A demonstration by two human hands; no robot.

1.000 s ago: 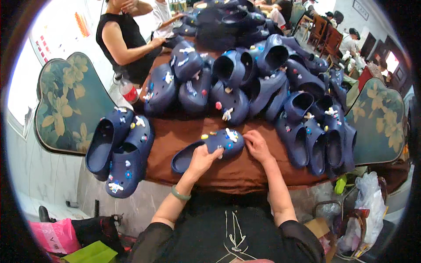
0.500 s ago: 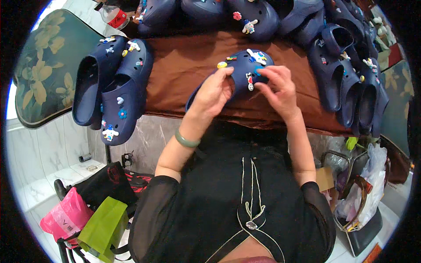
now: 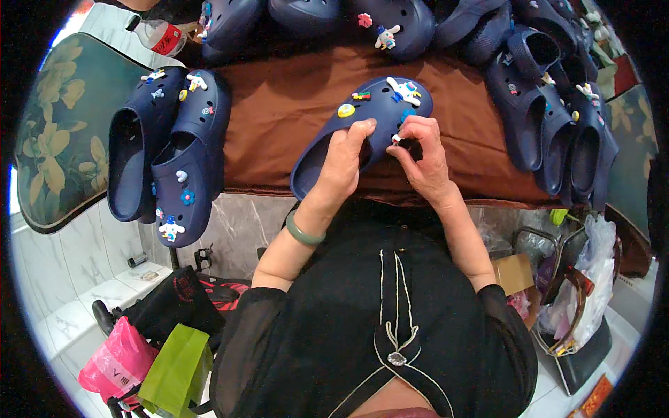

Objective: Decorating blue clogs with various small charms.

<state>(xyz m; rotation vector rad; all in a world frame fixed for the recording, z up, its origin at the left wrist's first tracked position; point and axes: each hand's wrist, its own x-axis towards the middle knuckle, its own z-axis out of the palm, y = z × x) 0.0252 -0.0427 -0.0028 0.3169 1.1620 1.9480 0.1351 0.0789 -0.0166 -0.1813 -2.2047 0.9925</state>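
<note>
A navy blue clog [image 3: 382, 106] lies tilted over the brown cloth [image 3: 268, 101] in front of me. My left hand [image 3: 344, 161] grips its near side, thumb on the upper and fingers hidden inside the opening. On the right side of the upper, my right hand [image 3: 424, 159] pinches a small white-and-red shoe charm [image 3: 396, 140], mostly covered by the fingertips. Whether this charm is seated in its hole cannot be made out. Also on the clog are a round yellow charm [image 3: 345, 110], a white long-eared figure charm [image 3: 403, 90] and a partly hidden blue charm.
A decorated pair of navy clogs [image 3: 185, 164] is at the left. More clogs [image 3: 387, 24] line the far side, with others [image 3: 550, 125] stacked at the right. A bottle [image 3: 162, 36] lies far left. Bags [image 3: 178, 369] and a basket [image 3: 571, 334] sit below the table.
My right fingers have closed onto the small charm, which showed fully before. My right hand has moved slightly left, and the clog's opening is more exposed. The whole view has shifted slightly.
</note>
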